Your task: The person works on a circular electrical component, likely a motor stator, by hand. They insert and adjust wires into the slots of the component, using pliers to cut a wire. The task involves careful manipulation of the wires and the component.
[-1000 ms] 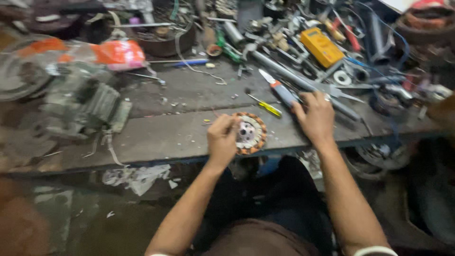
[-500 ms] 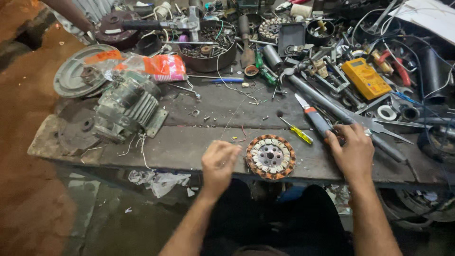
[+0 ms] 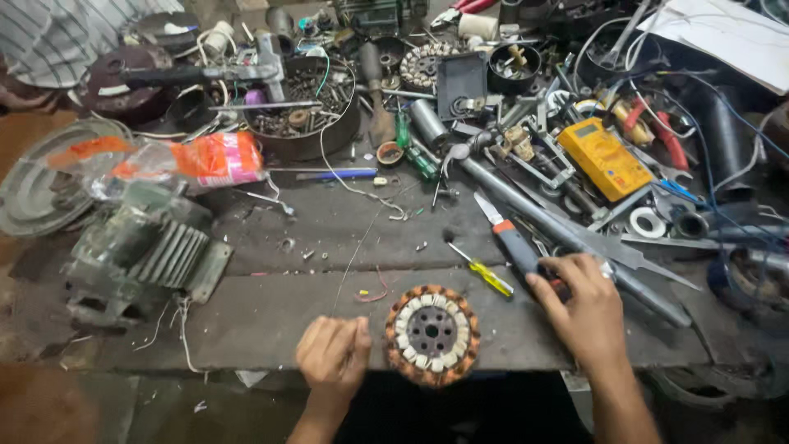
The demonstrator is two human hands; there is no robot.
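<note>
- Head view: a round motor stator [image 3: 431, 333] wound with copper coils lies flat at the near edge of the dark workbench [image 3: 271, 316]; everything below is placed from it.
- The left hand [image 3: 333, 355] rests on the bench just to its left, fingers loosely curled together, holding nothing; fingertips are close beside the winding, though contact cannot be told.
- The right hand [image 3: 585, 308] lies to its right and a little farther back, fingers closed over the handle end of a knife with a grey and orange grip [image 3: 511, 243], whose blade points away toward the back of the bench.
- A small yellow-handled screwdriver [image 3: 485, 274] lies just behind the stator, between it and the knife.
- Farther back and right sits a yellow multimeter [image 3: 604, 158] among loose tools.
- Far left stands a finned grey motor housing [image 3: 148, 255]; behind that, an orange plastic packet [image 3: 193, 160].
- Straight back, a round metal bowl of small parts [image 3: 304, 115].
</note>
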